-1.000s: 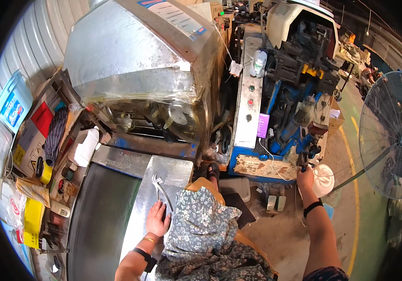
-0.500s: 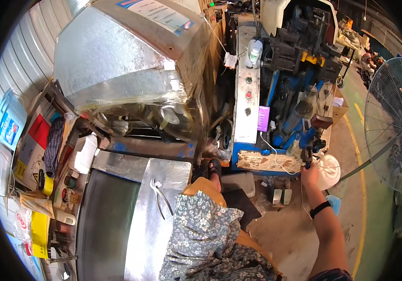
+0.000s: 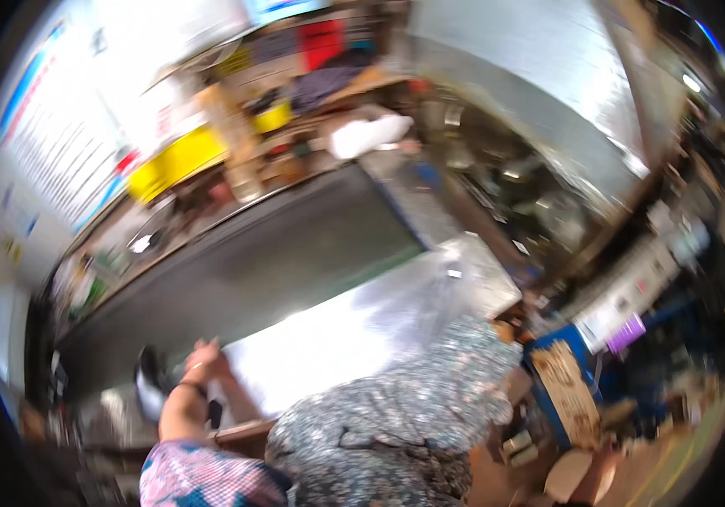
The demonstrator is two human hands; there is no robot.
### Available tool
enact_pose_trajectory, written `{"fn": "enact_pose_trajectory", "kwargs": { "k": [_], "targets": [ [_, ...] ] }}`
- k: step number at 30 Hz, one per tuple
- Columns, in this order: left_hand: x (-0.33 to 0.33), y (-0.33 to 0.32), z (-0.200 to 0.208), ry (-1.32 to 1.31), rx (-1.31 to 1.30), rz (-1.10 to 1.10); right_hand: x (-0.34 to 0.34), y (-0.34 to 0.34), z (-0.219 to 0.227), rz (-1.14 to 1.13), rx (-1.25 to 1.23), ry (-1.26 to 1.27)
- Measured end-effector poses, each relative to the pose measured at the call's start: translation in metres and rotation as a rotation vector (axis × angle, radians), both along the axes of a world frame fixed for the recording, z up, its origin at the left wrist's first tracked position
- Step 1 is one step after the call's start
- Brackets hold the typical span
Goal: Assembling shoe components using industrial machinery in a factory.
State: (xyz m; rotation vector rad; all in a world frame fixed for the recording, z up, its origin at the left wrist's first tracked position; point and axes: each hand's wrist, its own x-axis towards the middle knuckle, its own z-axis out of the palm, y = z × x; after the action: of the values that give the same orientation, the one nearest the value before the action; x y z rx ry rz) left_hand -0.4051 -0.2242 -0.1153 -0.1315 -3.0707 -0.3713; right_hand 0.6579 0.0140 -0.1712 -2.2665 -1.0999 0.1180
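Observation:
The whole view is smeared by motion. My left hand, below a patterned pink sleeve and a dark wristband, is at the lower left by the front end of a dark flat bed. Its fingers are too blurred to read. Close beside it stands a dark-and-white object whose kind I cannot make out. A second skin-coloured shape lies next to the hand. At the lower right, a reddish-brown blur beside a pale round container may be my right forearm; no right-hand fingers show.
A shiny metal sheet runs between the dark bed and my floral-covered lap. Behind the bed is a cluttered shelf with a yellow box and a white bottle. A large metal hood and blue machine stand right.
My view has swung left and tilted, carrying the machine to the lower right. My left hand has come into view. My right hand, earlier at the machine's lower front, is no longer clear.

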Motion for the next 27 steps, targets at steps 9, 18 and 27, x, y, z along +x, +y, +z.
{"fn": "enact_pose_trajectory", "kwargs": {
  "k": [9,18,27],
  "targets": [
    [0.046,-0.018,0.073,0.084,-0.267,-0.082,-0.113,0.121,0.018,0.478,0.022,0.321],
    [-0.046,-0.116,0.164,-0.141,-0.195,0.489,-0.189,0.105,-0.009,0.653,0.028,0.770],
    [0.049,-0.145,0.107,0.215,-0.039,-0.543,-0.230,0.095,-0.039,0.836,0.038,1.202]
  ]
}}
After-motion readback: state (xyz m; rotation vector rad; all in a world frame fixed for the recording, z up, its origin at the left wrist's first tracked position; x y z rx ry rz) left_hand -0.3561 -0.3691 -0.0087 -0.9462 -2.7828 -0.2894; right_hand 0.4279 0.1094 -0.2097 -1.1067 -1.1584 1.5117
